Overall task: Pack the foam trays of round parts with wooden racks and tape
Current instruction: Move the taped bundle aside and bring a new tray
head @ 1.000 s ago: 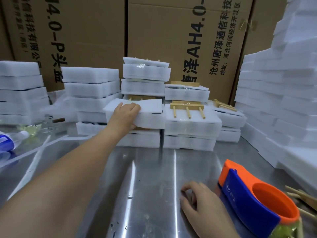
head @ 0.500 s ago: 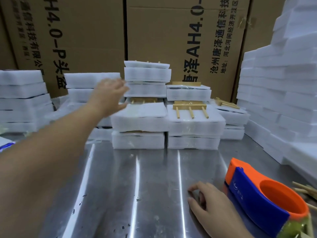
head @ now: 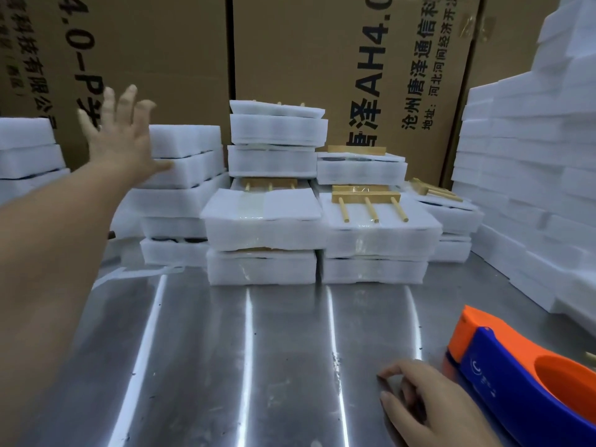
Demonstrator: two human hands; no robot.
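Fingers (head: 128, 101) of the left hand (head: 119, 140) spread wide, empty, before a foam tray stack (head: 185, 162); a wooden rack (head: 366, 196) lies to their right. The right hand (head: 429, 401), loosely curled, rests beside the tape dispenser (head: 503, 366).

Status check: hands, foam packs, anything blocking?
Left hand open, raised by left foam stack, empty. Right hand loosely curled on table beside tape dispenser. Taped pack front-centre. No obstruction seen.

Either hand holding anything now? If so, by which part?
Nothing held. Left hand spread open near a foam stack; right hand rests loosely curled on the table beside the tape dispenser.
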